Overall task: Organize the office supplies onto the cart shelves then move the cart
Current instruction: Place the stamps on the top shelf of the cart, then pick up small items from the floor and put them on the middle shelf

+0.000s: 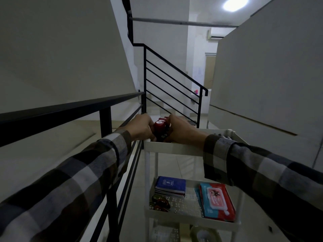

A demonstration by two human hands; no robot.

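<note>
A white three-tier cart (174, 147) stands in front of me beside a black railing. My left hand (139, 127) and my right hand (181, 131) reach into its top shelf, both closed around a cluster of red bottles with white caps (159, 126). On the middle shelf lie a stack of blue notebooks (171, 186), a red-and-blue wipes pack (216, 200) and dark sunglasses (160, 203). A roll of tape (203, 235) rests on the bottom shelf.
The black metal railing (70, 109) runs along the cart's left side, with a stairwell beyond. A black stair banister (174, 81) descends straight ahead. A large grey wall panel (271, 84) closes in on the right. Pale tiled floor shows under the cart.
</note>
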